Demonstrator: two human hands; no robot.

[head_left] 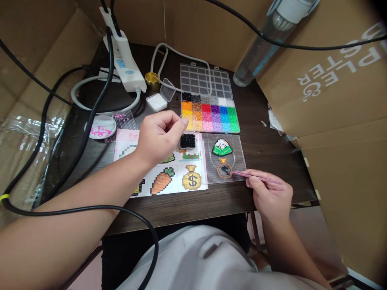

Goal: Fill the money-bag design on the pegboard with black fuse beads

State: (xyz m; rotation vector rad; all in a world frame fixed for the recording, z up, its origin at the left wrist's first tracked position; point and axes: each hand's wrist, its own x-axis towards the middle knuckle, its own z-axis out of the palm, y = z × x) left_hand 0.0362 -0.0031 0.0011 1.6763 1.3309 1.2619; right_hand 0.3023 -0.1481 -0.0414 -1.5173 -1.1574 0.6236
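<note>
My right hand grips pink tweezers, their tips at the round bead figure on the clear pegboard. This figure has an orange-brown outline, a yellow top and black beads inside. Above it on the board sits a finished-looking green and white rice-ball bead figure. My left hand is closed, thumb against index finger, at the raised clear lid of a small box of black beads. Under the left wrist lies a pattern sheet with a carrot and a money bag.
A divided bead case lies open behind the board. Left are a white dish of pink beads, a small box of white beads, a gold cup and a power strip. Black cables hang across; cardboard walls surround the table.
</note>
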